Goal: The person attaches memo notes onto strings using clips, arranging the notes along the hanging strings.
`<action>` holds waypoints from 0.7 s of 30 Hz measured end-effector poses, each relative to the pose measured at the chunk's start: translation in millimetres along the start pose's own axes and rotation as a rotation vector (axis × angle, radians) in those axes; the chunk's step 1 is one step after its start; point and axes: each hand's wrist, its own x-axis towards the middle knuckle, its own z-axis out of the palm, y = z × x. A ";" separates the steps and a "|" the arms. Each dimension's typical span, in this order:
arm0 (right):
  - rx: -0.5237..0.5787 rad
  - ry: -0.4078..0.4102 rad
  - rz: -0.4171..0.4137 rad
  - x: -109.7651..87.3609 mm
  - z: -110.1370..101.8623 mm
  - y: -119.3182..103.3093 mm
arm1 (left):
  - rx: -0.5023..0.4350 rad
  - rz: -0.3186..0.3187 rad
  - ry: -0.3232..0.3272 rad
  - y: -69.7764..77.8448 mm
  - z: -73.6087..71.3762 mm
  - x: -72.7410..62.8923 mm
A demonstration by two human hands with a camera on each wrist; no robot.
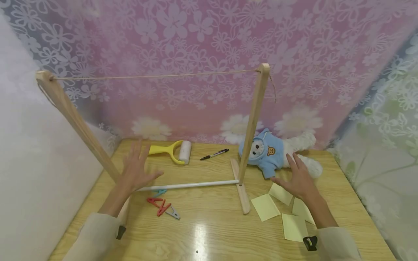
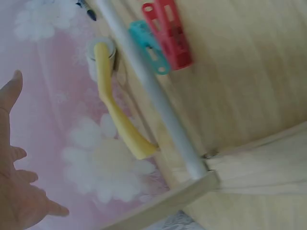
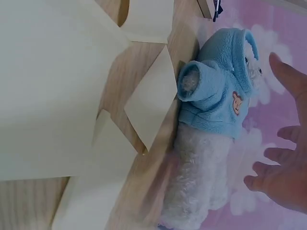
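My left hand (image 1: 135, 168) hovers with spread fingers beside the left post of a wooden frame (image 1: 253, 123), touching nothing that I can make out. A string (image 1: 156, 76) runs between the tops of the two posts, and a white rod (image 1: 196, 185) joins them low down. Red clothespins (image 1: 162, 208), a teal clothespin (image 1: 160, 192) and a grey clothespin (image 1: 174, 212) lie right of that hand. Fingers spread, my right hand (image 1: 298, 179) is held above yellow sticky notes (image 1: 265, 207), near a white plush toy in a blue hoodie (image 3: 216, 96). It holds nothing.
Behind the rod lie a yellow-handled lint roller (image 1: 168, 149) and a pen (image 1: 214, 154). A floral curtain (image 1: 183, 101) hangs along the table's back edge, with more cloth at the right. A pale wall (image 1: 29, 156) stands on the left of the wooden table (image 1: 215, 235).
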 end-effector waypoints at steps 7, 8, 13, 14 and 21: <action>0.082 -0.101 0.028 -10.0 11.3 2.7 | -0.016 0.038 -0.048 -7.7 12.5 -17.8; 0.106 -0.118 0.030 -11.7 13.6 2.4 | -0.016 0.036 -0.066 -8.7 14.0 -21.0; 0.174 -0.199 0.052 -21.4 24.6 -3.1 | -0.109 -0.002 -0.162 -10.5 19.2 -37.3; 0.183 -0.217 0.058 -23.3 26.2 -4.6 | -0.144 -0.015 -0.177 -10.7 20.1 -40.5; 0.170 -0.273 0.121 -35.0 36.0 -6.7 | -0.190 -0.051 -0.201 -15.5 30.4 -58.6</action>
